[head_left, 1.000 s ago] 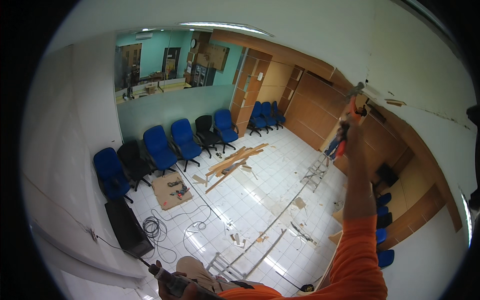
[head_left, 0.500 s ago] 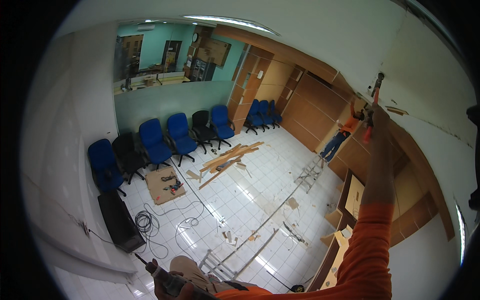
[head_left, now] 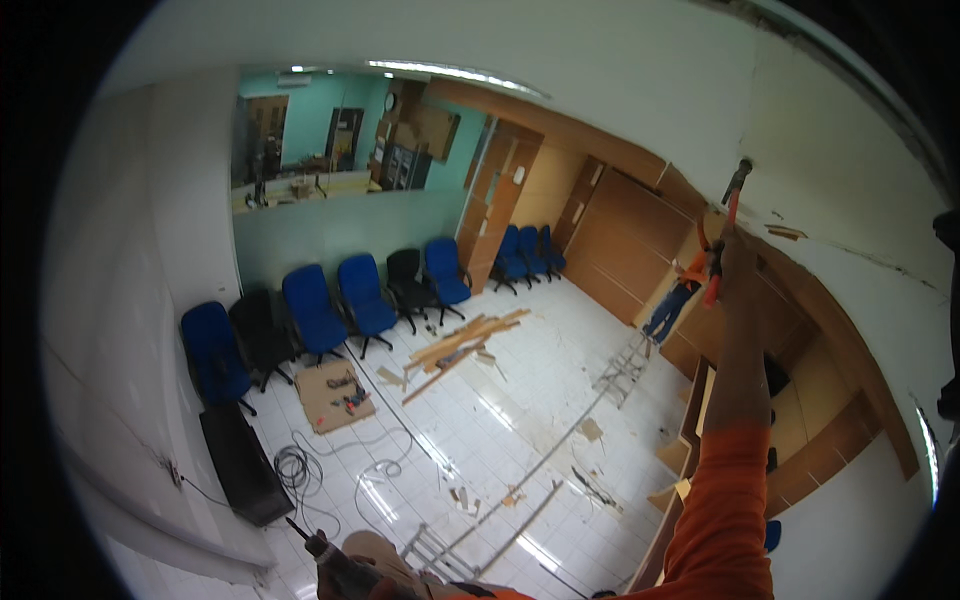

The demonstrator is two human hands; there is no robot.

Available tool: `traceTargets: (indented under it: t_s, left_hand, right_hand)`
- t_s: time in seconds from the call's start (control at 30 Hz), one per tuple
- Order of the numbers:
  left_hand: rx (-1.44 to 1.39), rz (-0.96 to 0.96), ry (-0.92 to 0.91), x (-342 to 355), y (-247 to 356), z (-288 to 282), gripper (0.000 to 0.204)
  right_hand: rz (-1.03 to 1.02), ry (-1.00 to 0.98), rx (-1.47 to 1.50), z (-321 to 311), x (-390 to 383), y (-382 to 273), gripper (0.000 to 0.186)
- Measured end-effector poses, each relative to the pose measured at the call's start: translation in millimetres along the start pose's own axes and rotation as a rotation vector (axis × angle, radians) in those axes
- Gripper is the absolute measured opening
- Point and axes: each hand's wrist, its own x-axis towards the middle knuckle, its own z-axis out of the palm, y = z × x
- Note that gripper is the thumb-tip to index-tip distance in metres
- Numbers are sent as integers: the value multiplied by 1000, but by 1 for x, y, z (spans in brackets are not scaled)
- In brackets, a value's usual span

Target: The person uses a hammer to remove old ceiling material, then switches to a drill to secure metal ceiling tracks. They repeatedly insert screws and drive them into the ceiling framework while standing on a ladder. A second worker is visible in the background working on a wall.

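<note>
My right arm in an orange sleeve reaches up toward the ceiling. Around the red handle of a hammer [head_left: 731, 208], my right hand [head_left: 738, 248] is closed. The hammer's dark head [head_left: 741, 172] is up at the pale ceiling panel, beside a small dark spot; whether it touches cannot be made out. A broken strip of wood [head_left: 786, 232] sticks out of the ceiling close by. At the lower edge my left hand [head_left: 330, 590], mostly cut off, grips a dark power drill [head_left: 340, 565], its thin bit pointing up and left.
Below, another person in orange [head_left: 688, 275] stands on a stepladder [head_left: 622, 372] with arms raised. Blue and black office chairs [head_left: 315, 310] line the glass partition. Wood strips [head_left: 465, 345], a coiled cable [head_left: 295, 468], tools on cardboard [head_left: 335, 398] and a metal ladder [head_left: 432, 550] are on the tiled floor.
The view has tilted up slightly, so the room sits lower in the picture. My right hand and the hammer appear slightly further left; both tools are still held.
</note>
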Motion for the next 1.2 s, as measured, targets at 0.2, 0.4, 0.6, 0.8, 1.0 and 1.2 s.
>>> traceTargets:
  t_s: [0.2,0.4,0.6,0.8,1.0,1.2]
  left_hand:
    - [-57,21,-5,-5,7,4,50]
    - [-30,79,-12,-13,3,-3,42]
    - [-74,97,-7,-19,-3,-8,41]
    - [-30,121,3,-27,-8,-10,43]
    - [-108,182,6,-33,-5,-9,40]
    - [-47,124,63,-38,-1,-11,40]
  right_hand:
    - [-179,-33,-88,16,-47,-8,26]
    - [-266,-81,-114,33,-82,-4,28]
    - [-195,-296,-185,58,-132,26,28]
    - [-154,-825,-432,89,-225,109,27]
    - [231,-1195,-223,127,-364,183,35]
    - [586,-1268,187,142,-420,146,52]
